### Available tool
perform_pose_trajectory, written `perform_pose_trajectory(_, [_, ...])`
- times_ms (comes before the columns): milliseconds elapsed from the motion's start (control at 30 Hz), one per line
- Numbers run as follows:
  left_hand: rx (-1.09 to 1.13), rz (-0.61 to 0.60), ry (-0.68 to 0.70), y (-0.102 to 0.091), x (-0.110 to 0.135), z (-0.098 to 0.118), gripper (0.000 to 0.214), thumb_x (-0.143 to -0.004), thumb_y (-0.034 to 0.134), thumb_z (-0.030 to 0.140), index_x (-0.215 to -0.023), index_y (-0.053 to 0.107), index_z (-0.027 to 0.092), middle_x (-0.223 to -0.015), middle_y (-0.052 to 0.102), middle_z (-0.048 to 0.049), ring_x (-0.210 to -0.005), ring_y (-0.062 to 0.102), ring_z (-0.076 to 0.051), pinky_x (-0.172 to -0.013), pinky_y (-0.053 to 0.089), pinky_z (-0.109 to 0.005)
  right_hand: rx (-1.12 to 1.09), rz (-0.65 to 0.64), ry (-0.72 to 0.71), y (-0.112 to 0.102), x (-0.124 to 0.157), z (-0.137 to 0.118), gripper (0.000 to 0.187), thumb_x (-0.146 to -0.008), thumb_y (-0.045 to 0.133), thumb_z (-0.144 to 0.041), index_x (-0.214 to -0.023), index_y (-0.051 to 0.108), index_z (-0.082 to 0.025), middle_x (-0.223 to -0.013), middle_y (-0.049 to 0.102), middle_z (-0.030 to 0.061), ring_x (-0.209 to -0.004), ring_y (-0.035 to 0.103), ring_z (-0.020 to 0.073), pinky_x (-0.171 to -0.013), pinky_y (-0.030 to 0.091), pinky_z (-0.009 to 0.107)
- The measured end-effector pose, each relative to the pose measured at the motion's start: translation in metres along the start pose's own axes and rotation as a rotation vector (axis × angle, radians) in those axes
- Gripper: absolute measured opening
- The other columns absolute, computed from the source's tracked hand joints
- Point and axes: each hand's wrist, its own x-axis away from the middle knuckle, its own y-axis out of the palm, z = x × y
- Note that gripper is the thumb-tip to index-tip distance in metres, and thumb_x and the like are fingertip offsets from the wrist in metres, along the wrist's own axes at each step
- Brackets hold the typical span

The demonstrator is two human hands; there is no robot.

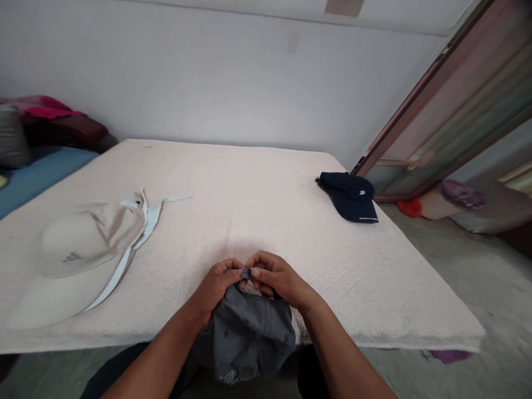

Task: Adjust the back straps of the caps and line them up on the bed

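Note:
A grey baseball cap (253,332) hangs at the near edge of the table, its back strap turned up toward the far side. My left hand (220,282) pinches one side of the strap, thumb and finger closed by a small buckle (246,273). On the other side of that buckle, my right hand (274,277) grips the strap's end between thumb and fingers. Between the two hands the strap makes a small loop above the cap's opening. Part of the strap is hidden behind my fingers.
A beige cap (75,244) with white straps lies on the left of the cloth-covered table (249,188). Toward the right edge rests a navy cap (347,194). A pale wall (228,83) stands behind, with a sliding door (440,94) at the right.

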Motion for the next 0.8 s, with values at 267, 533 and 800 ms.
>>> perform_pose_trajectory(267, [0.087, -0.039, -0.036, -0.0018, -0.0009, -0.0042, 0.009, -0.07, 0.064, 0.02, -0.078, 0.064, 0.014, -0.064, 0.065, -0.0029, -0.056, 0.059, -0.014, -0.055, 0.046, -0.023, 0.02, -0.03, -0.038, -0.0006, -0.0004, -0.0011, 0.023, -0.078, 0.066, -0.033, -0.093, 0.058, -0.018, -0.073, 0.063, -0.0006, -0.046, 0.038, 0.0049, -0.043, 0.026, 0.02])
perform_pose_trajectory(533, [0.126, -0.056, -0.091, -0.0013, 0.0001, -0.0035, 0.008, -0.067, 0.067, 0.017, -0.074, 0.062, 0.016, -0.061, 0.064, -0.0023, -0.058, 0.062, -0.016, -0.056, 0.047, -0.025, 0.06, -0.023, -0.006, -0.0043, 0.0014, -0.0008, 0.017, -0.075, 0.068, -0.026, -0.086, 0.058, -0.018, -0.072, 0.064, -0.0005, -0.051, 0.047, 0.0072, -0.05, 0.037, 0.021])
perform_pose_trajectory(800, [0.035, -0.019, -0.13, 0.0059, -0.0018, -0.0036, 0.007, -0.066, 0.067, 0.016, -0.064, 0.06, 0.014, -0.054, 0.056, 0.0015, -0.044, 0.048, -0.008, -0.044, 0.037, -0.019, 0.041, 0.053, -0.193, -0.001, 0.0002, -0.0029, 0.015, -0.071, 0.072, -0.026, -0.078, 0.061, -0.018, -0.081, 0.059, 0.0009, -0.074, 0.057, 0.014, -0.073, 0.046, 0.03])
